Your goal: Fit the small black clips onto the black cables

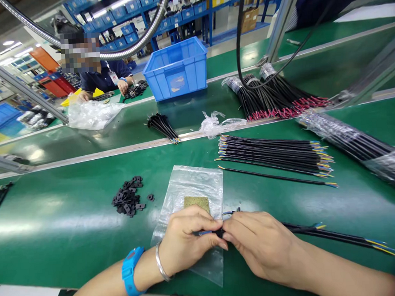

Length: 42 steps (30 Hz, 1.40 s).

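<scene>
My left hand point(189, 237) and my right hand point(265, 241) meet, fingertips pinched, over a clear plastic bag point(202, 178). Between them shows a small black part point(219, 232), with thin blue wire ends point(204, 232) beside it at my left fingers. My right fingers close around the black cable at this part, mostly hidden by the hand. An olive, speckled pad point(197, 203) lies on the bag behind my left hand. Loose black cables point(341, 235) with stripped coloured wire ends reach out beyond my right hand. Left of the bag is a pile of small black clips point(127, 198).
Behind my hands lies a row of black cables point(274, 155), with a wrapped bundle point(359, 144) to its right. Farther back are red-ended bundles point(281, 95), a short cable bunch point(163, 125) and a blue bin point(180, 71). A co-worker point(97, 76) sits across the metal-framed bench.
</scene>
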{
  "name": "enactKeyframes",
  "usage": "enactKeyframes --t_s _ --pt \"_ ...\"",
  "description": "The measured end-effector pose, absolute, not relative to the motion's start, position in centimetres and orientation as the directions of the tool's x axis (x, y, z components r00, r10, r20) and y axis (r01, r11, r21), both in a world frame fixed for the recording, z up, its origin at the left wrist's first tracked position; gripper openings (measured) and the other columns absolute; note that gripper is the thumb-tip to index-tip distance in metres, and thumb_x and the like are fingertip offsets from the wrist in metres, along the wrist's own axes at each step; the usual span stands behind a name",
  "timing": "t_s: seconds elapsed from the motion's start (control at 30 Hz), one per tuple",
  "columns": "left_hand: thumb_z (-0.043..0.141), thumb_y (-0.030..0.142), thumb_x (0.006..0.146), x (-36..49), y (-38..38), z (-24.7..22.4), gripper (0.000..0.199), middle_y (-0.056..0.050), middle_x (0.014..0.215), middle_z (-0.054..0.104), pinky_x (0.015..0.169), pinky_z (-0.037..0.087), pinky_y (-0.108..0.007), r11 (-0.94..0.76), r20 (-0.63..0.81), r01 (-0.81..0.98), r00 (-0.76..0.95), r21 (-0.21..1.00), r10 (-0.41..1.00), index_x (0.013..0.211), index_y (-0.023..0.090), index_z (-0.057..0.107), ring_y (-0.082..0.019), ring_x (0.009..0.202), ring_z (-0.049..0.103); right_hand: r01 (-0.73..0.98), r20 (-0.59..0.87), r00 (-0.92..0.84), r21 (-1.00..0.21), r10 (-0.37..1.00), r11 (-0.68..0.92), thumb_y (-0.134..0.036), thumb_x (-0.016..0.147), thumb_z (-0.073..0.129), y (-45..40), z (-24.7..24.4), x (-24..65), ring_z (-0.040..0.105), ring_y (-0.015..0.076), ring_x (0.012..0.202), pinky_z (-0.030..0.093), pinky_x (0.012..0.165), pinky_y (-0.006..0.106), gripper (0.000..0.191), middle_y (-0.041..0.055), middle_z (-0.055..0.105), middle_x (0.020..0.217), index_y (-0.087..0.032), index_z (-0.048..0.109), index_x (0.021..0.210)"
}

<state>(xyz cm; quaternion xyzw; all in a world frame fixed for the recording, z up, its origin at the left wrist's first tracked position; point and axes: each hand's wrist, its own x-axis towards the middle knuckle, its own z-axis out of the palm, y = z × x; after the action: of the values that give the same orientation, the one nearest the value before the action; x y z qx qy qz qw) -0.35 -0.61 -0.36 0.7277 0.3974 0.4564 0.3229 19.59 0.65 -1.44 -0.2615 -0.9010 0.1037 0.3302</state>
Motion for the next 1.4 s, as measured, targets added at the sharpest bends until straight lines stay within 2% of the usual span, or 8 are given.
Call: enactKeyframes --t_s 0.43,0.57,0.63,0.77,0.93,1.1,1.23,1.4 --pt "0.076 0.026 0.08 0.2 -0.4 -1.0 0.015 -0.006 0.073 0.072 0.059 0.057 -0.022 -0.57 0.508 0.321 0.261 0.756 0.821 0.092 0.018 0.076 -0.014 0.063 0.068 0.31 0.441 -0.685 -0.545 0.581 0.779 -0.009 0.096 0.039 1.2 -0.3 19.7 0.048 0.0095 0.053 0.037 0.052 0.023 0.023 -0.0022 0.054 0.066 -0.02 0.051 0.079" --pt "0.078 0.035 0.077 -2.3 1.2 1.1 0.036 -0.007 0.093 0.074 0.077 0.059 -0.029 -0.525 0.282 0.483 0.489 0.7 0.826 0.11 0.021 0.073 -0.019 0.083 0.07 0.406 0.377 -0.692 -0.501 0.616 0.764 -0.017 0.099 0.041 2.7 -0.4 21.1 0.055 0.0114 0.059 0.042 0.058 0.024 0.019 -0.0007 0.059 0.071 -0.019 0.057 0.089" --pt "0.077 0.031 0.077 -5.0 2.0 2.2 0.044 -0.008 0.108 0.072 0.089 0.056 -0.036 -0.475 0.096 0.671 0.52 0.569 0.849 0.12 0.024 0.068 -0.022 0.098 0.069 0.511 0.323 -0.669 -0.453 0.669 0.73 -0.021 0.099 0.04 3.8 -0.8 22.3 0.058 0.0141 0.065 0.045 0.061 0.027 0.019 0.0025 0.062 0.079 -0.018 0.059 0.096" --pt "0.07 0.015 0.077 -11.2 3.4 2.6 0.038 -0.01 0.11 0.07 0.094 0.051 -0.043 -0.255 -0.062 0.945 0.272 0.205 0.96 0.113 0.023 0.069 -0.03 0.106 0.065 0.668 0.105 -0.66 -0.37 0.744 0.645 -0.018 0.096 0.04 5.5 -1.5 23.7 0.06 0.0172 0.075 0.047 0.069 0.031 0.022 0.0059 0.062 0.09 -0.017 0.062 0.101" --pt "0.058 0.016 0.078 -14.2 5.1 1.1 0.016 -0.005 0.09 0.07 0.074 0.051 -0.034 -0.116 -0.215 0.988 0.137 0.106 0.967 0.088 0.024 0.067 -0.025 0.082 0.067 0.728 -0.089 -0.664 -0.302 0.742 0.616 -0.014 0.091 0.049 5.7 -1.2 23.3 0.06 0.0211 0.087 0.045 0.077 0.033 0.016 0.0058 0.064 0.089 -0.018 0.064 0.096" --pt "0.054 0.028 0.084 -13.1 5.0 1.7 0.008 -0.006 0.089 0.067 0.071 0.049 -0.034 -0.113 -0.135 0.976 0.14 0.186 0.981 0.086 0.022 0.059 -0.023 0.078 0.065 0.756 -0.175 -0.644 -0.298 0.745 0.583 -0.014 0.092 0.049 5.6 -0.3 23.5 0.059 0.0208 0.086 0.043 0.076 0.032 0.013 0.0049 0.064 0.089 -0.019 0.061 0.089" --pt "0.056 0.038 0.088 -11.4 4.4 2.1 0.017 -0.004 0.087 0.067 0.068 0.052 -0.033 -0.048 -0.068 0.87 0.093 0.491 0.993 0.088 0.021 0.052 -0.02 0.073 0.065 0.772 -0.206 -0.628 -0.283 0.75 0.569 -0.014 0.091 0.049 5.8 0.2 24.1 0.06 0.0201 0.084 0.041 0.073 0.032 0.011 0.004 0.064 0.088 -0.019 0.058 0.085" --pt "0.072 0.038 0.079 -9.1 3.8 1.4 0.029 -0.001 0.082 0.069 0.066 0.055 -0.028 0.072 -0.143 0.51 0.1 0.857 0.985 0.099 0.019 0.063 -0.015 0.068 0.066 0.752 -0.244 -0.655 -0.304 0.715 0.585 -0.014 0.087 0.054 5.4 0.5 24.0 0.059 0.0182 0.076 0.04 0.068 0.03 0.01 0.0018 0.063 0.082 -0.02 0.054 0.079"
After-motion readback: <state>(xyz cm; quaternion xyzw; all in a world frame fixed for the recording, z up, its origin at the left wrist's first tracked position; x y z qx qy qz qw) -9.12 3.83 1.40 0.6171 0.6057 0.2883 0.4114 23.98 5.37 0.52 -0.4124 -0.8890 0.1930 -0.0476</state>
